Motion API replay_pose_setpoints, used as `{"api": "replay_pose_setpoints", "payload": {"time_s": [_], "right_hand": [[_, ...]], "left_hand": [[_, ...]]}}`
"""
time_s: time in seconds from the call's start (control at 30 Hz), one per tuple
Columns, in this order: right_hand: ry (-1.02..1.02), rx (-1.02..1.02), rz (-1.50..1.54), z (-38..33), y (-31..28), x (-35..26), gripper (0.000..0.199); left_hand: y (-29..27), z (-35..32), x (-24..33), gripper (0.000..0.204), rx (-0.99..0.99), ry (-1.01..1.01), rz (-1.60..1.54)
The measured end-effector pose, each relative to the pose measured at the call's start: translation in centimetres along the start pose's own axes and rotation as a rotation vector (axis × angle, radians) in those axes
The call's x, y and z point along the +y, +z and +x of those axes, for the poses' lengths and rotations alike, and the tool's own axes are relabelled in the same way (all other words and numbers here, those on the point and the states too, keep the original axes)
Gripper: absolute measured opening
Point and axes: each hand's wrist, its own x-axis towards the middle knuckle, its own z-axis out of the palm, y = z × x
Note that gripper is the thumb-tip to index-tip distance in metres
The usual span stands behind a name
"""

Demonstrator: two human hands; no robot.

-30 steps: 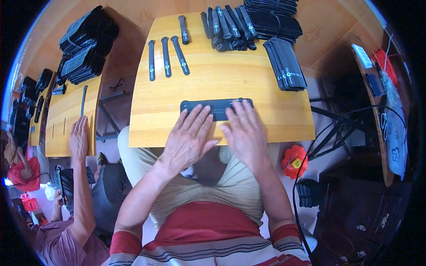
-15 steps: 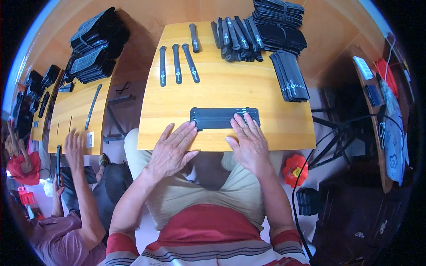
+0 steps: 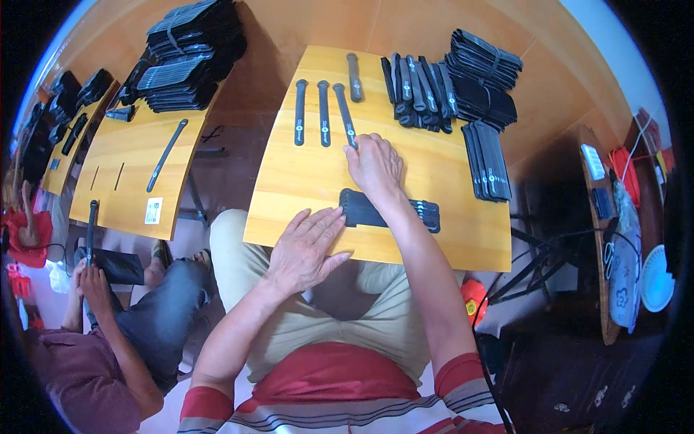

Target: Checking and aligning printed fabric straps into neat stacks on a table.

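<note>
Nearest us, our L hand (image 3: pixel 307 249) is palm-down at the table's (image 3: pixel 289 184) front edge, fingers extended & gripping nothing; its fingertips touch the L end of a flat black strap stack (image 3: pixel 361 209), which lies approx. horiz. on the table. Our R forearm (image 3: pixel 426 267) passes over that stack's middle. Beyond it, our R hand (image 3: pixel 376 165) is at the btm end of a dark strap (image 3: pixel 344 108), fingers bent; we can't tell if they're gripping or just touching. That strap slants slightly, top end to L. Just L of it we see 2 more, the middle strap (image 3: pixel 324 112) & the left strap (image 3: pixel 300 112), approx. parallel. Nr the table's R edge lies a flat strap pile (image 3: pixel 486 160). Farther back: a lone strap (image 3: pixel 354 77), then R of it a strap heap (image 3: pixel 419 94) & tied black bundles (image 3: pixel 483 101) at the far R corner.
</note>
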Motion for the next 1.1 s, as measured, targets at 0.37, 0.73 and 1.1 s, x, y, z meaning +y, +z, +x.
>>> {"api": "replay_pose_setpoints", "payload": {"time_s": [0.37, 0.73, 1.1], "right_hand": [[0.084, -0.146, -0.167, 3.4, 0.4, -1.1, 0.022], [-0.019, -0.015, -0.212, 0.4, -0.3, -0.1, 0.023], [-0.048, 0.076, -0.264, -1.5, -3.9, -0.3, 0.016]], "left_hand": [[0.0, -0.3, -0.5, 0.056, 0.036, -0.012, -0.042], [0.3, -0.3, -0.9, 0.051, 0.136, -0.018, -0.168], [1.7, 9.3, -6.0, 0.045, 0.250, -0.121, -0.043]]}}
